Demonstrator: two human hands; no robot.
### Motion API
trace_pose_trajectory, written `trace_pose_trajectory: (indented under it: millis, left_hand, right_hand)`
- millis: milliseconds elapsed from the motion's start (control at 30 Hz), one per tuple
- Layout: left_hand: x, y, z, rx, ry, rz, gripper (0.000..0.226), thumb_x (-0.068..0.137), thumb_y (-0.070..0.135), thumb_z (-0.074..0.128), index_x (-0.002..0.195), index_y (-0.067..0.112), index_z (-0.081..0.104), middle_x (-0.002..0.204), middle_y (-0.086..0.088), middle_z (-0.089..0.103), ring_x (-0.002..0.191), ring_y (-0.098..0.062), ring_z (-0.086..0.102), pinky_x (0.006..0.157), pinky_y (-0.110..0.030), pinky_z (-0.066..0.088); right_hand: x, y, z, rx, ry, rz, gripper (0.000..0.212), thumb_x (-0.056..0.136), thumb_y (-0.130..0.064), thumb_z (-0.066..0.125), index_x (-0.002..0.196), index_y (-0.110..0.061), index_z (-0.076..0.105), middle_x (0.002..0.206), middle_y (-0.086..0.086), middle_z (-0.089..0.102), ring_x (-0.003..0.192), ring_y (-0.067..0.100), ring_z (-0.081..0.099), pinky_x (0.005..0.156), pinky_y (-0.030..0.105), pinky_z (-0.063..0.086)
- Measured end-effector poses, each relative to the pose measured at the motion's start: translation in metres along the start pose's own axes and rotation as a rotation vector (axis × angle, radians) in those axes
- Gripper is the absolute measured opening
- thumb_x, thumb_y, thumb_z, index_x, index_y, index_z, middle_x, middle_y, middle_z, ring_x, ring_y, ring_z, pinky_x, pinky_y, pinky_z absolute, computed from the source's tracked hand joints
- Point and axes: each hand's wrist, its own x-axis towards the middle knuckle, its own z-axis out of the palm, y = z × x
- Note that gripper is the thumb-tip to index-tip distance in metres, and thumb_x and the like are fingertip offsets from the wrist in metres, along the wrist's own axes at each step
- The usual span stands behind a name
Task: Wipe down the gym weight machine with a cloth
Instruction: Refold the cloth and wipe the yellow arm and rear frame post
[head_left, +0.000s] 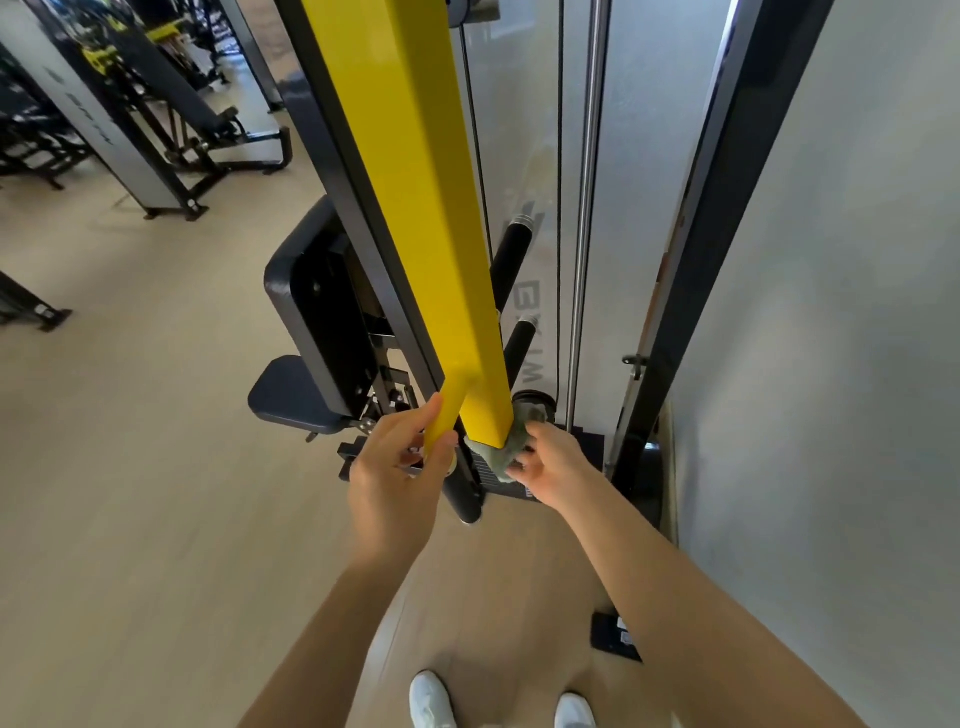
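Pale beige gym floor (130, 467) across the left and the bottom. Far left, at the top: black-framed exercise machines with yellow parts (104, 57), and beside them a slanting grey panel with faint lettering (88, 119). Nearer the middle, on the weight machine itself: a black padded backrest (296, 291), upright, with a small black padded seat (285, 397) just below it. Right of those, a long yellow square-section steel beam (415, 182), running from the top edge down to the hands. Near its lower end, a short yellow stub (447, 415) branching off to the left. Grips that stub with the left hand (395, 467), fingers curled round it. Pinches a crumpled grey-green cloth (498, 452) with the right hand (550, 462) and presses it against the bottom end of the yellow beam, at its right corner. Behind the beam, two black cylindrical pegs (511, 254), a thin black cable (560, 208) and a chrome guide rod (587, 208), all before a pale grey shroud panel (530, 130). Further right, a black frame upright (717, 234), then a plain grey wall (857, 312). On the floor below the right forearm, a flat black rectangular object (615, 636), too small to identify. At the bottom edge, two white shoes (431, 699).
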Motion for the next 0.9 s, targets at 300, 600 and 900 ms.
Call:
trace_pose_trajectory:
  millis: [300, 600, 900]
  left_hand:
    - [0.000, 0.002, -0.001, -0.025, 0.016, -0.018, 0.040, 0.087, 0.034, 0.064, 0.128, 0.029, 0.063, 0.101, 0.014, 0.065, 0.089, -0.012, 0.064, 0.071, -0.018, 0.056]
    - [0.003, 0.003, 0.004, -0.045, -0.037, -0.009, 0.040, 0.086, 0.033, 0.064, 0.124, 0.025, 0.067, 0.100, 0.004, 0.067, 0.090, -0.008, 0.064, 0.073, -0.012, 0.054]
    - [0.012, 0.002, 0.001, -0.019, -0.054, 0.008, 0.040, 0.084, 0.038, 0.064, 0.123, 0.028, 0.066, 0.099, 0.009, 0.067, 0.090, -0.003, 0.065, 0.073, -0.008, 0.053]
  right_hand:
    - [-0.021, -0.009, -0.008, -0.012, -0.306, 0.221, 0.035, 0.106, -0.031, 0.043, 0.135, -0.014, 0.056, 0.133, 0.017, 0.064, 0.127, 0.039, 0.057, 0.108, 0.063, 0.039]
    - [-0.015, -0.014, 0.002, 0.131, -0.265, 0.099, 0.038, 0.106, -0.025, 0.044, 0.143, -0.016, 0.047, 0.133, 0.020, 0.061, 0.121, 0.041, 0.059, 0.116, 0.057, 0.033]
    - [-0.009, -0.008, 0.007, 0.127, -0.196, 0.062, 0.033, 0.106, -0.025, 0.046, 0.136, -0.012, 0.052, 0.129, 0.020, 0.065, 0.119, 0.039, 0.062, 0.104, 0.052, 0.049]
